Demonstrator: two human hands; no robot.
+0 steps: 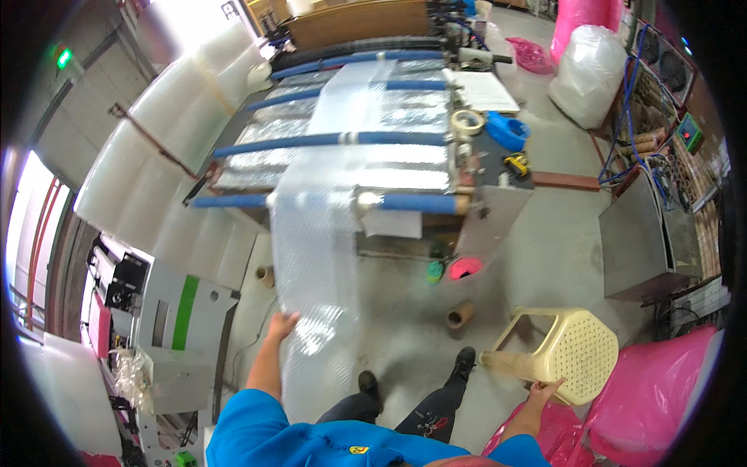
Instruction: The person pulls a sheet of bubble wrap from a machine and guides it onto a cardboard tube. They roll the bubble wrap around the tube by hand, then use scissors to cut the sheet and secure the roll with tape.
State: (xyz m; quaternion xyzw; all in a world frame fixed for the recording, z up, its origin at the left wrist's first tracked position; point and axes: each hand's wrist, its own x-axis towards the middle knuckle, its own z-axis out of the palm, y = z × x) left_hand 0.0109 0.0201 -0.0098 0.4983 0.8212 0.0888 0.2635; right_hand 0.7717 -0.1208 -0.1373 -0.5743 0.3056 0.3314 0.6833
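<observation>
My left hand (281,324) grips the left edge of a long clear bubble-wrap sheet (317,265) that hangs from a machine's blue rollers (334,140) down to the floor in front of me. My right hand (545,391) holds the rim of a beige plastic stool (576,342) standing on the concrete floor at my right. My black shoes show between the two hands.
The roller machine (498,210) stands ahead with tape, a blue object and a yellow tool on its side shelf. Cardboard tubes (459,314) lie on the floor. Pink film bags (661,389) sit right, white foam rolls (163,156) left, a grey metal cabinet (646,241) far right.
</observation>
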